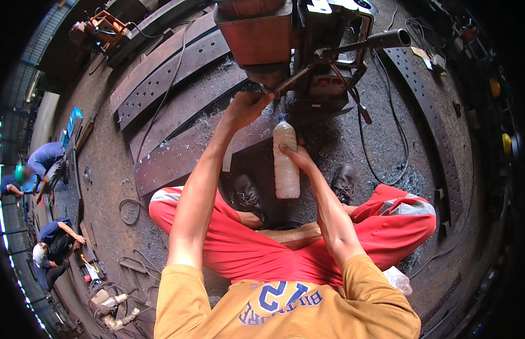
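Observation:
My left hand (248,110) is closed on the end of one spoke of a feed handle (296,78), on a drilling machine (257,37) with an orange-brown body. In my right hand (298,158) is a clear plastic bottle (286,181) of cloudy whitish liquid, its fingers wrapped round the side. The bottle stands nearly upright, its blue-topped neck just below the machine. Whether its tip touches the machine I cannot tell. Under the machine lie long, dark steel plates (180,155) with drilled holes and scattered metal shavings.
A black cable (407,150) loops on the floor at right, beside a perforated steel strip (426,118). My shoes (248,192) are close to the bottle. Several people work at far left, one (56,243) in a pale cap. Another orange machine (104,28) stands at the back left.

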Motion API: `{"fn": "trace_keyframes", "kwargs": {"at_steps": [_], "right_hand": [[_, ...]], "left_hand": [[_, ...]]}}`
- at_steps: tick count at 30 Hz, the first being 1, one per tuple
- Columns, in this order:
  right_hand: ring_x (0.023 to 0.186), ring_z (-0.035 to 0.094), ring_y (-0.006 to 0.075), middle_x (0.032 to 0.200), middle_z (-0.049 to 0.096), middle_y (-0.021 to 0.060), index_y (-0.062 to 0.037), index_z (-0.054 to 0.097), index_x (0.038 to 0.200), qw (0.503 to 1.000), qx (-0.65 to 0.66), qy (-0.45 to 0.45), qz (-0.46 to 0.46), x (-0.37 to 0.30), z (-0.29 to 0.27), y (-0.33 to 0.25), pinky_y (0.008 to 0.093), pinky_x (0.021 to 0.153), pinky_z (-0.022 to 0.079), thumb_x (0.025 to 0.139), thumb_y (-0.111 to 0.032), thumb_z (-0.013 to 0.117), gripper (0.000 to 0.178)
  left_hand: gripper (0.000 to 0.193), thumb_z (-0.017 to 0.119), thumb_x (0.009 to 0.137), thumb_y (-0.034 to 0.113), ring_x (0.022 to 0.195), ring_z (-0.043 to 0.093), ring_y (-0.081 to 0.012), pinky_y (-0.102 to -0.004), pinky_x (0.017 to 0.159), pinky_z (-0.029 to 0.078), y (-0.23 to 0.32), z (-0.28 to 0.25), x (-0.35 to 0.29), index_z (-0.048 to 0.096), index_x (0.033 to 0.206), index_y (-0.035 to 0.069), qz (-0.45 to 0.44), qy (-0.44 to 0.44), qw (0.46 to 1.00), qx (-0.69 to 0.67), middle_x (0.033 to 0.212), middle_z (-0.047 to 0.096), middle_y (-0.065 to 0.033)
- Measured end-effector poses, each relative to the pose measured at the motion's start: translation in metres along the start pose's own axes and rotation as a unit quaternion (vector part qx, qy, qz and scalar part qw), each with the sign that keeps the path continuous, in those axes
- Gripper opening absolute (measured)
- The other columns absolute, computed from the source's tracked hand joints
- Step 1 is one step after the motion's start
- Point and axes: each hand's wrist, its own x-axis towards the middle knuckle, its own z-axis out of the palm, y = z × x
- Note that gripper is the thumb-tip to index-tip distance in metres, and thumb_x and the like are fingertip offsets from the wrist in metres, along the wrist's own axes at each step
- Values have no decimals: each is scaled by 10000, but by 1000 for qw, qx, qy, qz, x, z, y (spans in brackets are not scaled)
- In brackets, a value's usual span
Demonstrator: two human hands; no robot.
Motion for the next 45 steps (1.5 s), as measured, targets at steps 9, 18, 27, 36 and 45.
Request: {"fn": "trace_keyframes", "kwargs": {"at_steps": [9, 18, 27, 36, 45], "right_hand": [[933, 696, 218, 1044, 715, 103, -37, 690, 1124, 999, 27, 26, -8, 1, 3, 2, 361, 838, 540, 873, -415, 715, 455], [925, 697, 218, 1032, 717, 103, -30, 690, 1129, 999, 10, 37, 5, 4, 6, 3, 360, 837, 538, 876, -420, 719, 466], [1041, 654, 231, 1140, 685, 122, -18, 648, 1220, 1000, -9, 19, -17, 11, -1, 16, 360, 926, 493, 882, -469, 699, 566], [1057, 640, 216, 1163, 674, 114, -13, 639, 1236, 1000, -6, 10, -11, 9, 1, 13, 352, 931, 485, 880, -492, 700, 600], [1050, 639, 212, 1164, 673, 112, -19, 640, 1241, 1000, -12, 22, -16, 11, 3, 18, 349, 925, 485, 880, -508, 696, 610]], "left_hand": [[609, 579, 942, 572, 574, 564, -170, -400, 594, 465, -1, 0, 1, 704, 825, -13, 19, 1, 1000, 9, 587, 590, -134], [605, 565, 947, 574, 584, 581, -192, -403, 612, 473, -4, -1, -1, 708, 839, -4, 14, 3, 1000, 12, 594, 599, -140], [625, 548, 975, 547, 532, 490, -105, -328, 519, 406, -3, 4, 0, 618, 675, 3, 42, 23, 998, -28, 529, 512, -19], [639, 557, 943, 589, 592, 581, -184, -403, 617, 479, -4, 2, 0, 698, 819, -22, 8, 10, 1000, -4, 598, 601, -137], [636, 556, 944, 583, 595, 596, -194, -407, 618, 477, -3, 3, 1, 698, 815, -23, 9, 5, 1000, -8, 593, 598, -142]]}}
